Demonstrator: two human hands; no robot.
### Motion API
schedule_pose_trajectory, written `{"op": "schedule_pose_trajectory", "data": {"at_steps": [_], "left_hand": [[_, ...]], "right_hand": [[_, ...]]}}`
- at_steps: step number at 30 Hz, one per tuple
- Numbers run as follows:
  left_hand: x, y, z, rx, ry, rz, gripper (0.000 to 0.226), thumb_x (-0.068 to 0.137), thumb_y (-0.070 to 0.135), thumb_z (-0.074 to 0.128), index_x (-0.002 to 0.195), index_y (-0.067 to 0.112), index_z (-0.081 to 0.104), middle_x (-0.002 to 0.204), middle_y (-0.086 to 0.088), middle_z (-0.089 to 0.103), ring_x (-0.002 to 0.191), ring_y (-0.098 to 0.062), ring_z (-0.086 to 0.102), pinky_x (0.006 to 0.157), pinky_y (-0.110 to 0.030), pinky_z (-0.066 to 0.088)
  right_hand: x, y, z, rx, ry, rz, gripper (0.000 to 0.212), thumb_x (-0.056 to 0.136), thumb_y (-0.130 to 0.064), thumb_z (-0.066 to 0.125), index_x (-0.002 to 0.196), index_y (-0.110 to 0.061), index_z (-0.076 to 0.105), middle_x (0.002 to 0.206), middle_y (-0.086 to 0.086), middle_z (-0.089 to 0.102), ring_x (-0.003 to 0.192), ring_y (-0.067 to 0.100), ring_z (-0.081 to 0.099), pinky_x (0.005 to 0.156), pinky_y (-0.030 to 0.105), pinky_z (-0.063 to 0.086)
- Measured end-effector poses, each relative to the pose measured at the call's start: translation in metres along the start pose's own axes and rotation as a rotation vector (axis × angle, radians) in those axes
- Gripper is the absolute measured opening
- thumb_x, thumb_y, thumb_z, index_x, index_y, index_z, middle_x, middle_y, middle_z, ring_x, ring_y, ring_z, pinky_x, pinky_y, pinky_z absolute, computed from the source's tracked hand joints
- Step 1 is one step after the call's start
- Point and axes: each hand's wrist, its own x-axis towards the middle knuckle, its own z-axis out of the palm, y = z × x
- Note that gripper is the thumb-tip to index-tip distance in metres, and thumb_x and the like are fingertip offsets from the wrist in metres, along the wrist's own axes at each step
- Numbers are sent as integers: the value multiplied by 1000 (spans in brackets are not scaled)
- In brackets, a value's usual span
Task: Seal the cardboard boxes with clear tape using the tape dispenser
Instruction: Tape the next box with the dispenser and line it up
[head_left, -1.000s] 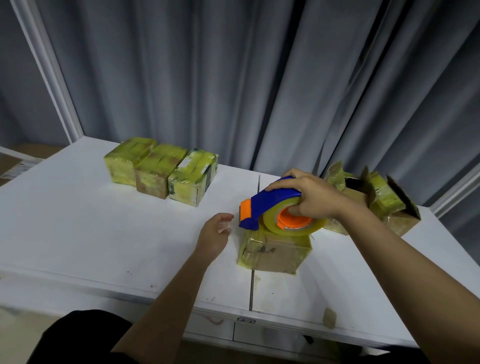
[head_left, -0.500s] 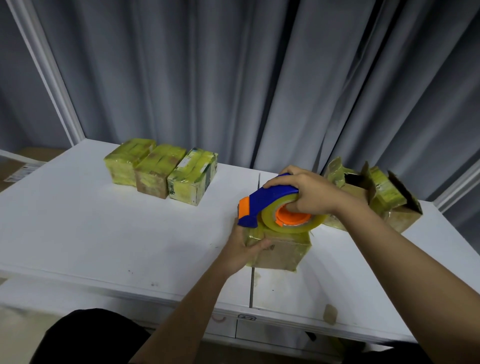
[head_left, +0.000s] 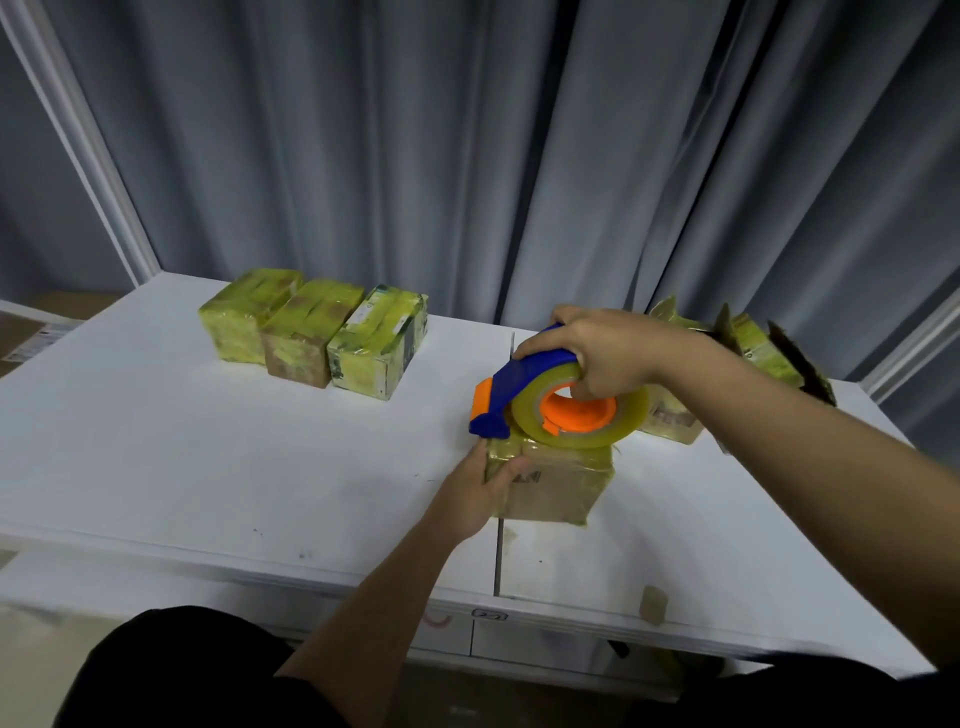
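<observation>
Scene: a person is taping a box (head_left: 550, 480) at the middle of a white worktop (head_left: 156, 457), seen from the head camera.
Right hand (head_left: 605, 351): it is closing around the blue handle of the dispenser (head_left: 558, 397), which is sitting on the box's top, orange cutter end pointing to 9 o'clock.
Left hand (head_left: 475, 491): it is pressing on the box's left face, thumb lying across the near face, clamping the box in place.
Box in hand: it is sitting over the seam between the two worktop panels, just below the dispenser; its top is mostly hidden by the roll.
Doing it well: the left hand should be bracing low and firm so the box is not sliding; the dispenser wants steady downward pressure along the flap seam, with the strip running over the edge onto the side before the blade is tilted down to cut. That is a judgement, not something seen.
Risk: a light box may be tipping toward the pull if the brace loosens.
Taped boxes (head_left: 317, 330): three, standing side by side at 10 o'clock, well apart from the work.
Open boxes (head_left: 758, 348): at least two at 2 o'clock, flaps up, partly hidden behind the right arm; exact count is unclear.
Dispensers: one.
Boxes being sealed: one.
</observation>
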Motion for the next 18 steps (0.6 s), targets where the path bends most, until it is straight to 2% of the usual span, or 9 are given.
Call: {"op": "schedule_pose_trajectory", "data": {"at_steps": [3,8,10,12,15,16,18], "left_hand": [[1,0,-1,24,-4,-9,37,94,43,52,129,40,40,116,18,60,111,-4,55,104,-37,43],[4,-2,-4,75,-28,-15,57,85,60,49,136,38,40,119,14,62,113,-10,57,102,-45,45],[5,1,-4,82,-44,5,52,89,55,49,137,35,41,121,11,61,114,-11,56,103,-44,44],[4,6,-5,81,-42,40,46,95,42,49,138,30,41,122,10,59,115,-9,55,103,-36,44],[4,10,-7,70,-56,69,48,97,30,48,144,24,36,124,12,57,114,0,54,92,-13,45],[4,12,-7,69,-73,71,50,98,28,47,146,24,33,125,12,57,113,2,54,89,-10,46],[4,13,-8,56,-88,85,52,98,27,47,147,25,31,128,11,56,113,4,54,92,-13,47]], "right_hand": [[-3,1,-5,-16,-5,3,68,82,-32,70,140,-43,37,110,-6,36,94,17,47,70,26,45],[-20,13,5,50,-19,51,73,78,-37,71,140,-48,33,115,-5,39,101,20,50,82,37,54],[-28,19,6,82,-5,60,74,77,-38,72,140,-48,33,115,-4,40,101,21,50,83,37,54],[-40,27,5,109,24,83,74,76,-39,73,139,-50,34,114,-3,41,99,21,51,82,36,54],[-61,39,10,126,61,119,74,76,-41,73,138,-51,35,109,-4,41,96,20,52,80,35,53],[-67,41,15,141,71,127,74,75,-42,72,138,-52,34,108,-5,40,95,19,52,80,36,53],[-73,42,26,178,98,137,74,76,-42,70,137,-55,31,111,-6,39,94,19,52,79,38,54]]}}
